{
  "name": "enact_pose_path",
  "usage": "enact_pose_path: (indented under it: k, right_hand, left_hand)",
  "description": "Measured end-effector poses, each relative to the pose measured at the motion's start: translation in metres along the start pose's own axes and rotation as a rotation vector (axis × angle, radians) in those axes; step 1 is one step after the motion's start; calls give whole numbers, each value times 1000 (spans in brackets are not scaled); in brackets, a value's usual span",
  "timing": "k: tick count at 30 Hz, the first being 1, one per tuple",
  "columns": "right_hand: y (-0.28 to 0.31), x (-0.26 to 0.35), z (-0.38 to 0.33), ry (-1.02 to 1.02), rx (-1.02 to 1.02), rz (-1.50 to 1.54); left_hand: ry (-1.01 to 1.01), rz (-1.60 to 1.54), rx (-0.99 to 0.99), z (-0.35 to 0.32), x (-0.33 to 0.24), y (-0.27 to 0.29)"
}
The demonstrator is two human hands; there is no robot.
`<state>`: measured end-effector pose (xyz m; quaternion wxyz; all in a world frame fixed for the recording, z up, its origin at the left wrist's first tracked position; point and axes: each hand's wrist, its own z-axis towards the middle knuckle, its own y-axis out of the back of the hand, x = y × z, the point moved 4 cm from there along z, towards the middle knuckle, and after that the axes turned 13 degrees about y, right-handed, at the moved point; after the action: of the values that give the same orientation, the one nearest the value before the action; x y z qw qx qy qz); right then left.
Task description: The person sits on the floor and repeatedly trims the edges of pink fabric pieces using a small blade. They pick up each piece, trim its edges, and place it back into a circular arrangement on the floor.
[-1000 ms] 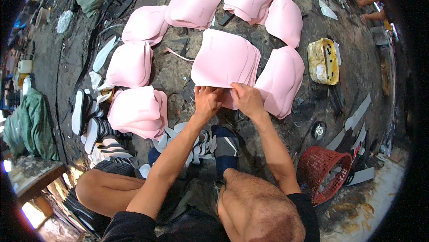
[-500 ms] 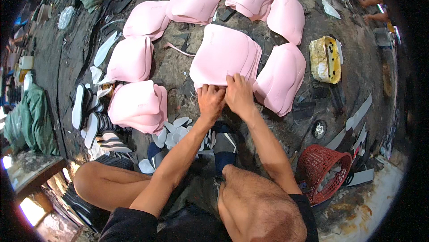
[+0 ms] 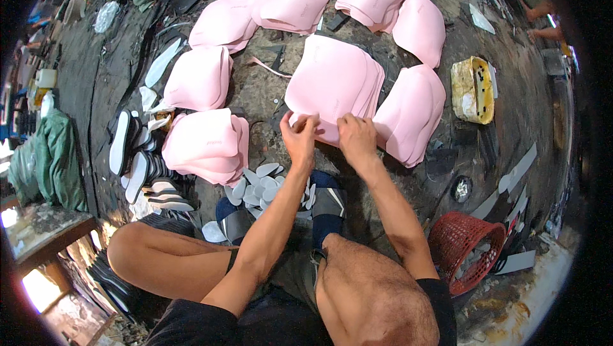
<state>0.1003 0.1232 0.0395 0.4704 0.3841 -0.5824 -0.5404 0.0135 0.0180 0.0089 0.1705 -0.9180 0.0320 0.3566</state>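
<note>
Head view looks down on a person seated on a dark, littered floor point(image 3: 268, 84), with both hands at the near edge of a stack of pink foam sheets point(image 3: 335, 84) straight ahead. The left hand point(image 3: 300, 138) pinches the stack's near-left corner, fingers curled over the edge; the right hand point(image 3: 357, 138) lies just beside it, fingers pressed onto the same edge and seemingly gripping a sheet. The sheets look light, soft and bendable, thin enough to flop if lifted by one corner; taking the near edge with both hands, spread apart, should keep a sheet flat. Their surface looks matte, so probably not slippery, though single sheets may cling together.

Other pink stacks point(image 3: 207, 145) ring the person toward the floor's far and left sides. White sole-shaped cutouts point(image 3: 258, 183) lie near the knees, a yellow tub point(image 3: 472, 81) to the right, and a red basket point(image 3: 463, 250) at the near right.

How many sheets the fingers separate cannot be made out, as the fingertips hide the edge. The basket's contents are unclear, and the far edges blur and bend.
</note>
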Motion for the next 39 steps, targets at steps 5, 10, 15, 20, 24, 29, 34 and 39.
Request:
enact_pose_path:
  k: [5,10,15,20,24,29,34,39]
  right_hand:
    - [8,6,-12,-168,-231,315]
    - [-1,-29,-17,-807,-546,1859]
    - [-8,-16,-5,-817,-426,2087]
    - [-1,-1,-11,-903,-380,2083]
    - [12,9,-11,-752,-459,2336]
    - [58,3,-17,-500,-434,2168]
    - [102,-26,-40,-343,-71,1701]
    - [135,-27,-62,-379,-118,1382]
  left_hand:
    - [-73,177,78,33,-20,2]
    - [148,-213,210,-10,-21,-4]
    - [170,-274,196,-30,-6,11]
    - [134,-302,144,-49,-17,14]
    - [260,-381,118,-58,-18,11]
    - [322,-356,327,-48,-10,20]
    - [518,-483,661,-41,-54,33]
    - [104,204,510,-61,-120,8]
